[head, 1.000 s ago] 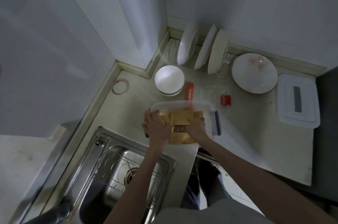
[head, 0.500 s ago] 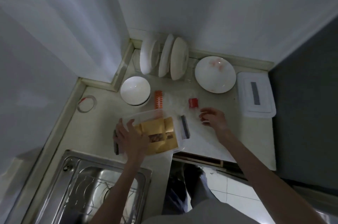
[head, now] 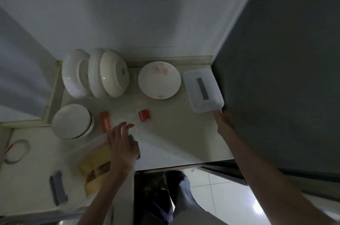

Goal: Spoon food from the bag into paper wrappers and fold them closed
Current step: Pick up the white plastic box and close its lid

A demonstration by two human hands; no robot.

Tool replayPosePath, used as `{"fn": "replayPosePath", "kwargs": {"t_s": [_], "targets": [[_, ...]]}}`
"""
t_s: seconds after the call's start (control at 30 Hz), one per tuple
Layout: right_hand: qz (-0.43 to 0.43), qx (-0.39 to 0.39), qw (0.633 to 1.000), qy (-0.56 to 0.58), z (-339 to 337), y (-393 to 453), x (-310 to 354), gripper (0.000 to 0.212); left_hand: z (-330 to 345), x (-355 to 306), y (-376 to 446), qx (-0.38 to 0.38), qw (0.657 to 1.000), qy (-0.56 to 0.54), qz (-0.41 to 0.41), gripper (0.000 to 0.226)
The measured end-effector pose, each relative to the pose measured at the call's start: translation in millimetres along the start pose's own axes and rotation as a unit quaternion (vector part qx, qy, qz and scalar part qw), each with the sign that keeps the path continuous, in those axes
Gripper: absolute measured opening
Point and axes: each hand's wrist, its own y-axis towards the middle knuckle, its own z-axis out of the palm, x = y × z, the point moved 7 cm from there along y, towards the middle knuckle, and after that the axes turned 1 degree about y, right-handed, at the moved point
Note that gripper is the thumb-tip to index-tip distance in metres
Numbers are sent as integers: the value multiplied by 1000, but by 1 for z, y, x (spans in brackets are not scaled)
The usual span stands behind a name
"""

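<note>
Counted on the worktop:

Three white dishes (head: pixel 95 74) standing on edge in a row at the far left corner. One flat plate (head: pixel 159 79) with faint pink markings, against the far edge. One white bowl (head: pixel 72 120) near the left edge. Two clear plastic containers: one lidded (head: pixel 203 90) at the far right corner, one open (head: pixel 86 148) toward the near edge. Brown paper wrappers (head: pixel 95 165) in the open container; number cannot be told. One orange strip (head: pixel 105 121). One small red packet (head: pixel 144 114). One tape ring (head: pixel 16 151) at the left edge. Two hands in view: left (head: pixel 122 146), right (head: pixel 223 120).
</note>
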Motion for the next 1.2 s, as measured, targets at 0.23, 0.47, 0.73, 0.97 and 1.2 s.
{"fn": "replayPosePath", "kwargs": {"t_s": [0.23,0.47,0.73,0.97,1.2], "targets": [[51,-3,998,-23,1,45,0,65,51,-14,16,103,991,87,0,50],[79,9,997,-23,23,78,20,66,65,3,13,121,989,65,-54,46],[114,-49,988,-92,27,81,14,74,78,7,15,134,985,79,-81,49],[-1,-114,994,1,15,62,17,62,79,8,22,175,979,48,-97,43],[-210,-169,958,96,-12,1,66,41,67,-2,26,193,978,-13,-79,44]]}}
